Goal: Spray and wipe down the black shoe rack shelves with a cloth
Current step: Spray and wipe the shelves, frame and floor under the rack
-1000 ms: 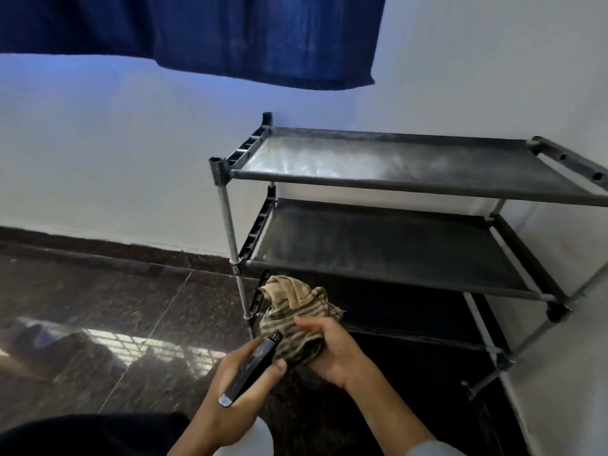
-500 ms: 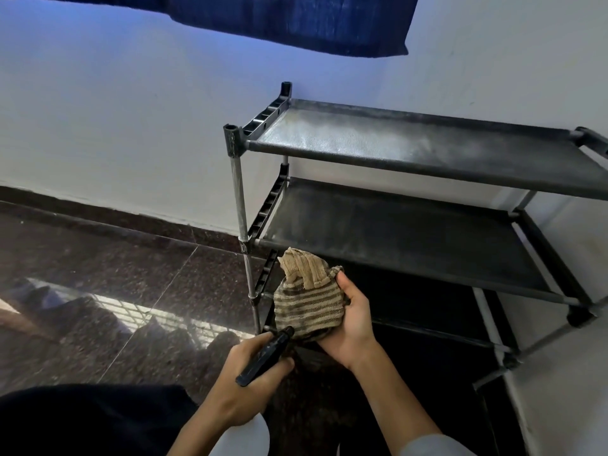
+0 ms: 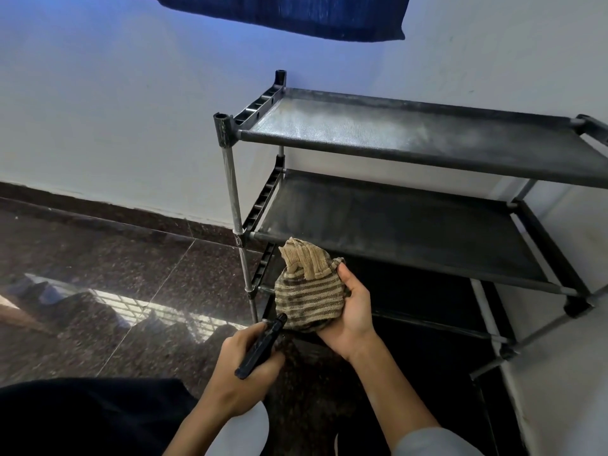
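Cloth (image 3: pixel 307 294) — striped, bunched — sits gripped in the right hand (image 3: pixel 350 311), before the black shoe rack (image 3: pixel 411 205). Left hand (image 3: pixel 245 366) clasps a dark spray bottle (image 3: pixel 261 345) aimed at it. Top shelf (image 3: pixel 378 133) looks dusty, perhaps damp — wiping seems hardly begun.

No text, label, brand, number or sign can be read anywhere in the head view. The black spray bottle (image 3: pixel 260 350) under the left hand's fingers shows a plain dark surface. The striped cloth (image 3: pixel 307 292) against the right hand's fingers carries only bands of colour, no lettering.
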Available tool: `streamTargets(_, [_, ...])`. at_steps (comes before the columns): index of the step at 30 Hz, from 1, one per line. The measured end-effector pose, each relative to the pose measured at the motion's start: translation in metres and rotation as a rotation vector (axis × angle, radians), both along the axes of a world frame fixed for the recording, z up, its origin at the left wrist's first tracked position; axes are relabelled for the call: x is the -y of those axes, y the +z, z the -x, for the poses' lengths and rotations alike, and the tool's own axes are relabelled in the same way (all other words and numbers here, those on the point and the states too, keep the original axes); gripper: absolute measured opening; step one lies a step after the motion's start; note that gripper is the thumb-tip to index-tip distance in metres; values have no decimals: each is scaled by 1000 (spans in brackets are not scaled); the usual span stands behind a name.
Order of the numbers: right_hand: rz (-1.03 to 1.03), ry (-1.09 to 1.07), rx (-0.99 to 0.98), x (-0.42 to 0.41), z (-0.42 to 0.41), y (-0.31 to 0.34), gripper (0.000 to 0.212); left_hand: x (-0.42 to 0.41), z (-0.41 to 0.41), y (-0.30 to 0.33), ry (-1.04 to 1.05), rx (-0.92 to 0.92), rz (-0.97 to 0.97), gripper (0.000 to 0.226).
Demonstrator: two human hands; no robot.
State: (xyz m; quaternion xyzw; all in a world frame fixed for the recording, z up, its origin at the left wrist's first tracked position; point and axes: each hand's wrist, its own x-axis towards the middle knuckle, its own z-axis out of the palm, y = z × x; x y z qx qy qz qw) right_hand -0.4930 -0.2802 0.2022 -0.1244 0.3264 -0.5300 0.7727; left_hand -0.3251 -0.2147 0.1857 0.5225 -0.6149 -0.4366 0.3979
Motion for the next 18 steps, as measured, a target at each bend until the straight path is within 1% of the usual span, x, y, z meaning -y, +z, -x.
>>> streamTargets(3, [-27,2,-25,-1,-2,2,55,0,-5,11,-103,34,-13,35])
streamTargets(6, [-74,38,-86,4,-3,14,53,3,-13,33,-248,116,46,35])
streamTargets(8, [-111,108,-190,12,1,32,52,10,-19,57,-294,129,82,20])
streamTargets(9, [-114,152,-255,16,5,43,51,14,-23,70,-334,131,90,16])
streamTargets(11, [-89,215,-371,23,16,64,50,28,-34,93,-416,181,172,11])
streamTargets(13, [-43,267,-458,28,27,78,45,41,-46,106,-442,224,234,19])
streamTargets(16, [-35,325,-589,29,36,72,39,61,-61,99,-458,230,261,21])
streamTargets(18, [-94,312,-624,26,36,49,41,75,-71,83,-475,250,270,7])
